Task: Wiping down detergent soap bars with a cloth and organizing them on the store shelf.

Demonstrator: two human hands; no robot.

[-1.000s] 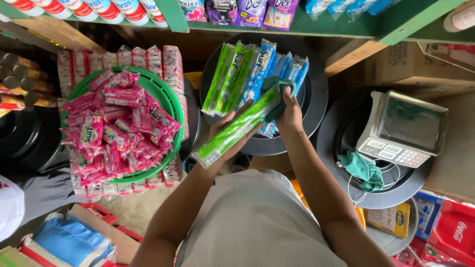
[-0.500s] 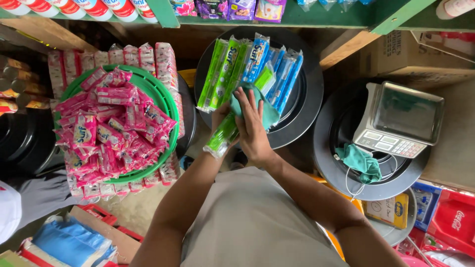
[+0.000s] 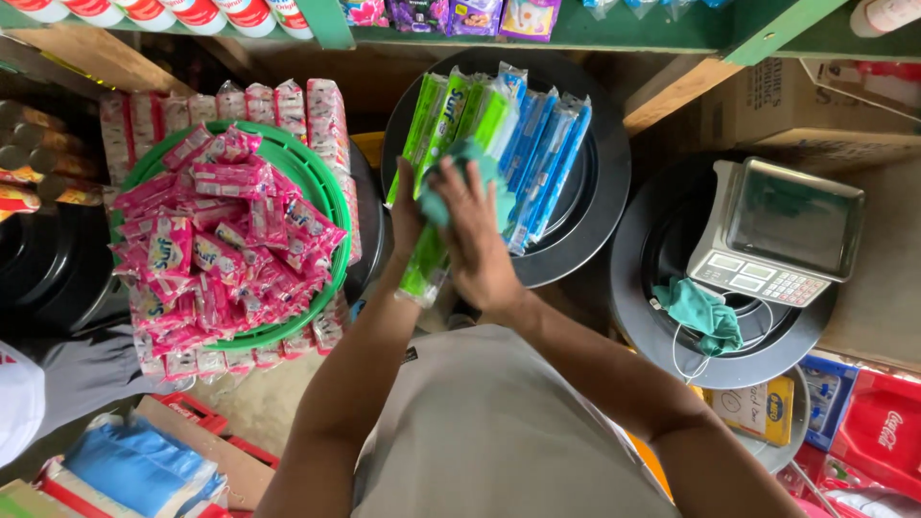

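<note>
My left hand [image 3: 407,213] grips a long green strip of sachets [image 3: 422,264], held upright over the near rim of a black round lid [image 3: 595,206]. My right hand [image 3: 477,245] presses a teal cloth [image 3: 459,187] against the strip's upper part. On the black lid lie more green sachet strips [image 3: 451,110] on the left and blue sachet strips [image 3: 547,158] on the right.
A green basket [image 3: 326,197] heaped with pink sachets [image 3: 216,249] stands at the left. A weighing scale [image 3: 782,235] and another teal cloth [image 3: 705,317] rest on a black lid at the right. A green shelf [image 3: 595,34] runs along the top. Boxes sit at the lower corners.
The green strip has turned from slanting to nearly upright and moved closer to the lid. My right hand has slid along it with the teal cloth.
</note>
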